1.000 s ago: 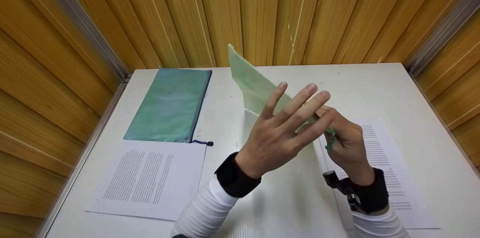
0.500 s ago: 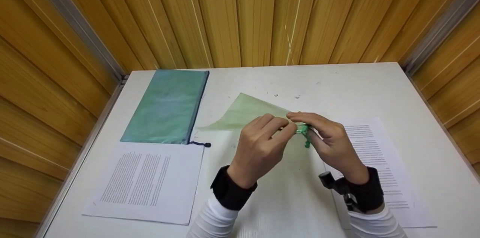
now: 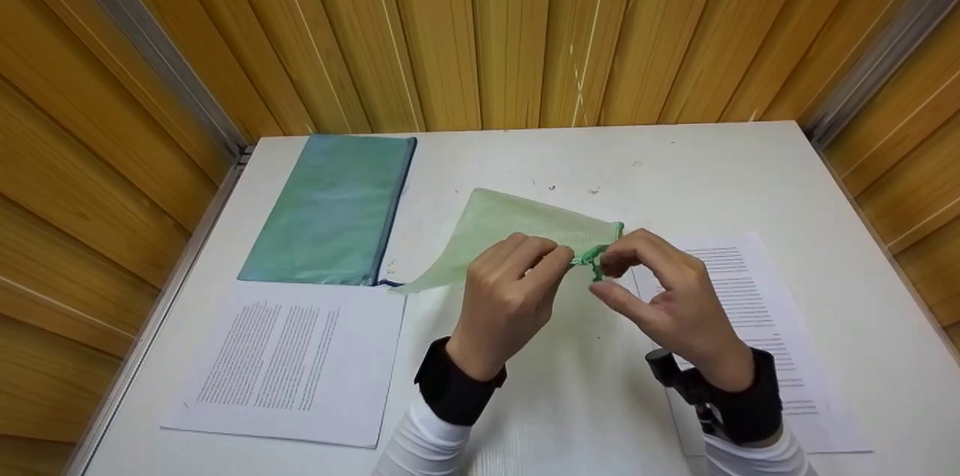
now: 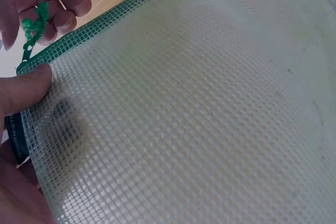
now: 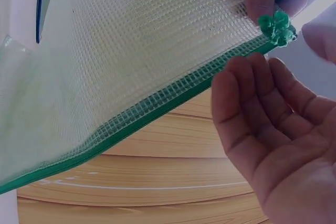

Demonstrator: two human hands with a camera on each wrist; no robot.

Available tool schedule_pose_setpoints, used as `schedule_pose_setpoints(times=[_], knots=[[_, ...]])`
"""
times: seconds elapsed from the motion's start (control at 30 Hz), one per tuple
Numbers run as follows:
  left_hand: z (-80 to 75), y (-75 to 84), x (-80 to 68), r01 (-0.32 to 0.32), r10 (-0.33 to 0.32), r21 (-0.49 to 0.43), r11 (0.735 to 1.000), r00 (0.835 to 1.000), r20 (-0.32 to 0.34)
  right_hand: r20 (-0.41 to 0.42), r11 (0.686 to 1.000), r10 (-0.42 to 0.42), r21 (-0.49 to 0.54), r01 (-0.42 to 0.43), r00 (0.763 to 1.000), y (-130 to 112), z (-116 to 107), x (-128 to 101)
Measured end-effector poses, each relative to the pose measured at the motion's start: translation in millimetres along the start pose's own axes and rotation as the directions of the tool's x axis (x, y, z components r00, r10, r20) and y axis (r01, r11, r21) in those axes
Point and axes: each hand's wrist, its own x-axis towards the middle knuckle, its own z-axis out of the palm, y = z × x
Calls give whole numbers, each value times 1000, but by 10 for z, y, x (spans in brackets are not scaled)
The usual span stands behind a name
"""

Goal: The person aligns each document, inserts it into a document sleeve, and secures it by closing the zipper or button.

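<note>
A pale green mesh zipper pouch with a green zipper edge is held up off the table. My left hand pinches its corner at the zipper end, the thumb lying on the mesh in the left wrist view. A knotted green pull cord hangs from the zipper at that corner. Around the cord, my right hand stands with thumb and fingers apart. Its loosely bent fingers come close to the zipper edge and grip nothing. Whether they touch the edge I cannot tell.
A blue-green zipper pouch lies flat at the back left. Printed sheets lie in front of it, and more printed paper lies under my right forearm. A wood-patterned wall rises behind the white table.
My left hand went from spread fingers to pinching the pouch corner. The pouch swung from upright down to a flatter pose. The right hand let go of the corner and drew back slightly.
</note>
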Motion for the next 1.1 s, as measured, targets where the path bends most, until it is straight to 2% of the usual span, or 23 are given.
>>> schedule_pose_setpoints(times=[0.1, 0.23, 0.37, 0.57, 0.67, 0.77, 0.83, 0.9, 1.0, 1.1], knots=[[11, -8, -11, -11, 11, -4, 1000, 1000, 2, -1, 999, -17, -41, 17, 1000, -9, 36, -10], [31, -8, -9, 3, -2, -48, 999, 1000, 28, -50, 999, -19, -45, 17, 999, -25, 69, -14], [35, -6, -13, 21, -16, -102, 995, 999, 50, -70, 1000, 1, -6, -2, 998, -43, 87, -15], [35, -5, -30, 26, -16, -159, 987, 998, 62, -39, 999, 1, 44, 1, 999, -19, 95, -16], [23, 7, -32, 46, -31, -193, 980, 996, 80, -7, 992, 17, 129, -16, 1000, -8, 97, -18], [14, 15, -32, 65, -45, -217, 974, 994, 95, 54, 963, 81, 253, -92, 995, -19, 86, -22], [7, 16, -30, 68, -47, -225, 972, 994, 100, 110, 921, 129, 355, -160, 986, -24, 68, -28], [4, 14, -27, 62, -40, -228, 972, 994, 98, 164, 885, 163, 411, -217, 973, -23, 44, -31], [-7, 13, -29, 54, -32, -224, 973, 994, 101, 216, 850, 163, 464, -248, 963, 0, 18, -33], [-21, 17, -28, 44, -21, -215, 976, 994, 105, 243, 837, 142, 488, -248, 960, 23, 4, -32]])
